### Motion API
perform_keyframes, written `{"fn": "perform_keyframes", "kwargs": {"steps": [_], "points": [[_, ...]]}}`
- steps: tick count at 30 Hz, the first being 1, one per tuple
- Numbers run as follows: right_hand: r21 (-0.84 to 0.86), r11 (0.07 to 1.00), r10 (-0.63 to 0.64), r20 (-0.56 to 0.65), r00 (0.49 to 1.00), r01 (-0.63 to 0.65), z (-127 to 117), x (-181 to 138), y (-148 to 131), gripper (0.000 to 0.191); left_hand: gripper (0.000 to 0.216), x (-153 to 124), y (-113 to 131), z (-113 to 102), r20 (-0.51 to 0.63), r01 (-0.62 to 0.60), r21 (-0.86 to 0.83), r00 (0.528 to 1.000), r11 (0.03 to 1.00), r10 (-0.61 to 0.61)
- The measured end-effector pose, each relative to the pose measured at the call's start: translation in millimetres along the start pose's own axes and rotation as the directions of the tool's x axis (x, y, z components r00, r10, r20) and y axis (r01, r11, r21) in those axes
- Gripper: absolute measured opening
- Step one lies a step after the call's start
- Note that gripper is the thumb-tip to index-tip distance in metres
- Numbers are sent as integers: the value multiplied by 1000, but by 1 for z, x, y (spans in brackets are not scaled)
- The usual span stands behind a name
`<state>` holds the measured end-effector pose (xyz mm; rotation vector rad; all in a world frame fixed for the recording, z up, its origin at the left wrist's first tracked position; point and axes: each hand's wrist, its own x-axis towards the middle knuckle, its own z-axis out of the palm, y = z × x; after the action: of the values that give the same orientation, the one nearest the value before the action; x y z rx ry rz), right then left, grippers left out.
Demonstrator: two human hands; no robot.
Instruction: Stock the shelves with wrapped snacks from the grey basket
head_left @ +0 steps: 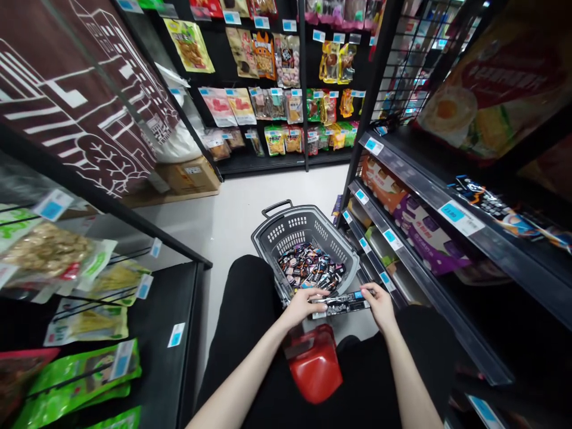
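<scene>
Both hands, left hand [304, 304] and right hand [379, 304], are pinching shut on opposite ends of a dark packet strip [342, 302], keeping it level above the near rim of the grey basket [268, 244].

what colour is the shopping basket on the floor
Grey, with a dark handle; the head view shows the shopping basket best.

Pale floor [232, 220]: grey basket [272, 235], cardboard box [190, 176].

Pale grey smooth floor [241, 208] is running down a narrow shop aisle. Black metal shelving [447, 238] with blue price tags is lining the right; black pegboard rack [277, 77] of hanging snack bags is standing at the far end. Brown cardboard box [190, 176] is sitting on the floor left.
</scene>
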<state>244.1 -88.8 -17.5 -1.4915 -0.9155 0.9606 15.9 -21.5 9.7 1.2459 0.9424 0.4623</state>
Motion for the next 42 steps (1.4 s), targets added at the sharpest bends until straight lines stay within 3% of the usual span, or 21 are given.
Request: {"fn": "perform_keyframes", "kwargs": {"steps": [2, 6, 9, 13, 16, 18, 21, 23, 28, 32, 35, 42], "points": [[21, 1000, 7, 17, 1000, -7, -4, -2, 0, 26, 53, -5, 2, 1, 199, 84, -90, 978, 992, -64], [25, 1000, 4, 45, 999, -5, -9, -3, 0, 25, 55, -16, 9, 5, 542, 212, -150, 834, 966, -98], [92, 995, 24, 32, 999, -27, -11, -2, -1, 26, 62, -20, 13, 6, 631, 248, -255, 775, 934, -34], [263, 949, 160, 67, 985, -172, -9, -3, -5, 30, 78, -21, 15, 6, 652, 292, -402, 756, 868, 48], [330, 880, 305, 158, 939, -341, -9, -4, -6, 32, 85, -20, 11, 7, 608, 292, -471, 791, 832, 67], [343, 840, 380, 183, 907, -421, -11, -5, -5, 32, 70, -17, 5, 7, 523, 273, -501, 852, 821, 36], [393, 780, 449, 191, 873, -487, -17, -5, -6, 29, 43, -10, -3, 5, 279, 192, -505, 959, 841, -51], [445, 736, 448, 244, 860, -510, -22, -6, -7, 33, 45, -6, -4, 3, 138, 125, -525, 989, 842, -61], [511, 722, 301, 375, 877, -467, -27, -10, -10, 38, 55, -5, 4, -1, 53, 42, -537, 998, 842, -17], [464, 761, 373, 258, 891, -453, -21, -9, -8, 29, 49, -1, 1, 1, -88, 62, -362, 991, 930, -100], [401, 840, 338, 139, 931, -365, -16, -6, -6, 31, 49, 3, -4, 3, -101, 59, -253, 991, 966, -87], [296, 910, 310, -18, 951, -291, -9, 1, -6, 38, 51, 6, -5, 4, -134, 92, -248, 983, 964, -128]]}}
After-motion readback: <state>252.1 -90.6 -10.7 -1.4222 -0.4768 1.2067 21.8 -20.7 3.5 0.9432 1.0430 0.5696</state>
